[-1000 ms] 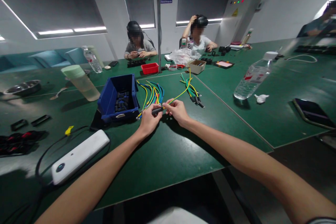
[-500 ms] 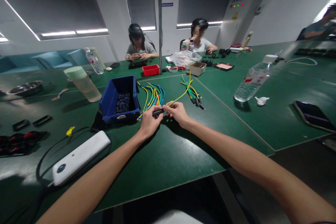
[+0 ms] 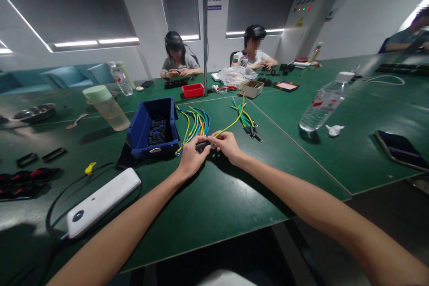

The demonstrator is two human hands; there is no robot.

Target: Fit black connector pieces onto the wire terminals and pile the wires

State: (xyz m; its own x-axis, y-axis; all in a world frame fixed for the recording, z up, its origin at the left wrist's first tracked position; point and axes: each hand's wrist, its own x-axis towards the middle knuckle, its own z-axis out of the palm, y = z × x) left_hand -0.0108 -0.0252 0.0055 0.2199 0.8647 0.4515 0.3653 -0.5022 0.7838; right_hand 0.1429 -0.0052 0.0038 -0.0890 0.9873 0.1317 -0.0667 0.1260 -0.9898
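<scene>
My left hand [image 3: 193,155] is closed on a short black sleeve [image 3: 202,145]. Touching it on the right, my right hand [image 3: 227,146] pinches a yellow wire [image 3: 231,124] close to the sleeve's end; the wire's free end rises up and away. Fingers hide where wire and sleeve meet. Just beyond my hands lies a bundle of yellow, blue, green and red wires [image 3: 197,120]. A second bunch of green and yellow wires [image 3: 246,118], with black sleeves and ring terminals at its near end, lies to the right. Left of my hands stands a blue bin [image 3: 136,132] holding several black sleeves [image 3: 157,132].
A white power bank [image 3: 103,201] with a cable lies at front left. A green-lidded bottle [image 3: 105,107] stands behind the bin. To the right are a water bottle [image 3: 321,103], crumpled tissue [image 3: 334,130] and phone [image 3: 402,149]. Across the table two people sit near a red tray [image 3: 192,90].
My hands stay in nearly the same place, still on the sleeve and yellow wire. The co-worker at the far right of centre has lowered a hand from the face to the table.
</scene>
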